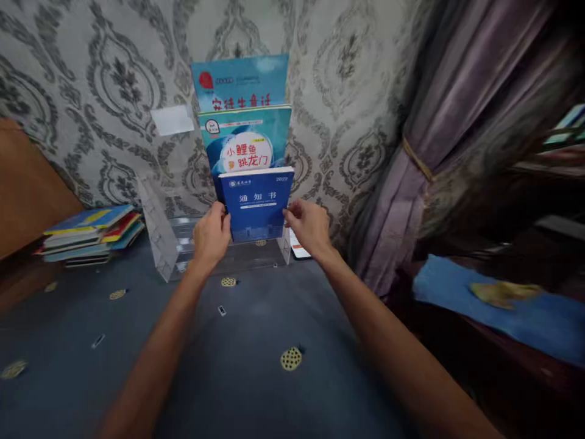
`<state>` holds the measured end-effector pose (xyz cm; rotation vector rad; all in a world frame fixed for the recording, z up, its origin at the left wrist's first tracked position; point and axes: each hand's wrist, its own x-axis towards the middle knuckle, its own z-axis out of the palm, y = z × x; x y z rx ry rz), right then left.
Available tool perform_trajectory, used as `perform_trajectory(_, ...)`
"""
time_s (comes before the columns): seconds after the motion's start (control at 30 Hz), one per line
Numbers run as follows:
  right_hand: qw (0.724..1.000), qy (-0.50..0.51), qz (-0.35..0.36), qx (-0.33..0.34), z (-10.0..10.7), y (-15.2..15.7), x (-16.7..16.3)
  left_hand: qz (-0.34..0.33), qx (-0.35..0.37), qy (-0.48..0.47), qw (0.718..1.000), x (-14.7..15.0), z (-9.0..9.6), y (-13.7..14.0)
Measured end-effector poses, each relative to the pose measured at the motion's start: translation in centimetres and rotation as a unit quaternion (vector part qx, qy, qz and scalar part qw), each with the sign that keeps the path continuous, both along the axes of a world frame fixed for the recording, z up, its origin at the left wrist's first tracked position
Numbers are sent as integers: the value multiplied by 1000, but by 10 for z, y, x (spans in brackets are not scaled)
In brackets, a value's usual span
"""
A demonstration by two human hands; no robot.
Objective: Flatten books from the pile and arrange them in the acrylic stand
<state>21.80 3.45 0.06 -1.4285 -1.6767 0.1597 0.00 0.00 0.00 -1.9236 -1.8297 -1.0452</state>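
Note:
Both my hands hold a small blue booklet [257,210] upright, its white-lettered cover facing me. My left hand [212,233] pinches its left edge, and my right hand [309,224] pinches the right edge. Just behind it stands a teal book [210,146] with a white oval on the cover. Farther back and higher is a taller blue book [256,76] with red lettering. Around their lower part is a clear plastic stand [158,235], with its left side panel in plain sight. The booklet hides the lower parts of the books behind it.
A stack of books [91,235] lies at the left beside a brown panel [31,189]. A phone-like item [299,249] is partly hidden behind my right hand. Patterned wallpaper backs the dark blue tablecloth [247,378]; a purple curtain [393,207] hangs at the right.

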Motion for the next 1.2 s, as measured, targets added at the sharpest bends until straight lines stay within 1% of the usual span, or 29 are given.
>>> perform_trajectory(0.2, 1000, 18, 13, 11, -5, 4, 0, 12, -12, -32, 999, 5, 3, -2)
perform_trajectory(0.4, 998, 35, 40, 23, -11, 11, 2, 13, -21, -1, 1000, 3, 3, -2)
perform_trajectory(0.8, 998, 38, 41, 21, -12, 11, 2, 29, -38, 12, 999, 6, 5, -7)
perform_trajectory(1.03, 998, 39, 42, 27, -13, 13, 3, 77, -83, 20, 993, 18, 15, -16)
perform_trajectory(1.2, 998, 41, 46, 25, -12, 11, 3, 87, -100, 22, 991, 23, 19, -19)
